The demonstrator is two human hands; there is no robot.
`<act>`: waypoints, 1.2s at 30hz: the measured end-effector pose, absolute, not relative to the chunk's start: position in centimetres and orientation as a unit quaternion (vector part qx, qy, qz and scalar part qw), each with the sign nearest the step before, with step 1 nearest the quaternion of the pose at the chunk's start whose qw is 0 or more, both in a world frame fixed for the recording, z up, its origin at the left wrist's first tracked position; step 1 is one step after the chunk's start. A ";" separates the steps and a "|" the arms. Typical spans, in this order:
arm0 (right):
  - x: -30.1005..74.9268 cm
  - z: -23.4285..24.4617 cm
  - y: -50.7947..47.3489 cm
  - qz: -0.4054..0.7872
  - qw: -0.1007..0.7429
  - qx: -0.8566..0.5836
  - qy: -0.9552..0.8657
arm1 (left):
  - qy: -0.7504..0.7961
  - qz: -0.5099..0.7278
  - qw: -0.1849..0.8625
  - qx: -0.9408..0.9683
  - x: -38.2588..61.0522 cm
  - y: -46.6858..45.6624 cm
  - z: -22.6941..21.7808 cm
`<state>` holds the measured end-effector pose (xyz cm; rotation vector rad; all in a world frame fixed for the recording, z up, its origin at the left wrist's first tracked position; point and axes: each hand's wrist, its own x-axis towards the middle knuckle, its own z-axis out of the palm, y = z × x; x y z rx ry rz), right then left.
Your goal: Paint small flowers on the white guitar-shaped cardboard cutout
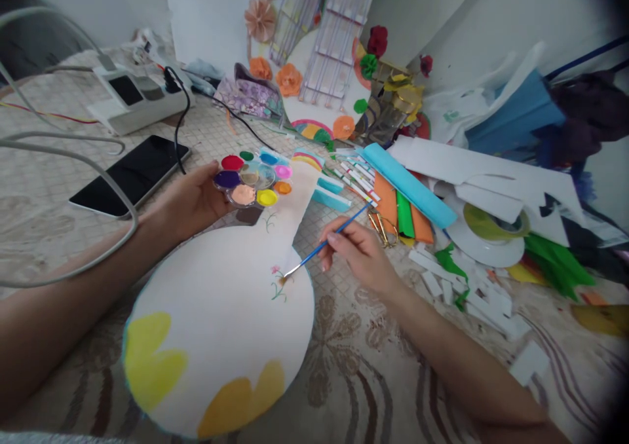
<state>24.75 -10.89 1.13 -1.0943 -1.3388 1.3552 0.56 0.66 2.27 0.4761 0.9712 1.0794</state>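
Nearest the camera lies a white cutout (pixel 221 287) with a round body and a narrower neck pointing away, edged in pale blue; yellow petal shapes fill its lower left and orange-yellow ones its lower edge. The surface (pixel 354 359) under it wears a patterned cloth with brown flowers and wavy bands. To the right, white card offcuts (pixel 491 162) lie heaped with scraps, beside a turquoise paper roll (pixel 410 185) on the pile's near side. On the far left, a white power strip (pixel 147 110) sits behind a black smartphone (pixel 128 175), which lies face up. The right hand (pixel 358 254) is over the cutout's right edge, near where the neck begins, its thumb and forefinger pinched on a paintbrush. The left hand (pixel 204 194) has its fingers clamped on the near-left rim of a paint palette (pixel 249 178) with many coloured wells, beside the neck. The blue paintbrush (pixel 327 241) slants down to a small pink flower (pixel 275 270) with green stems, drawn on the body; whether the bristles touch the cutout, I cannot tell.
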 end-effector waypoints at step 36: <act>25.3 0.8 -10.3 0.634 0.404 -0.432 -0.498 | 0.419 0.487 0.729 0.237 -0.2 1.2 1.5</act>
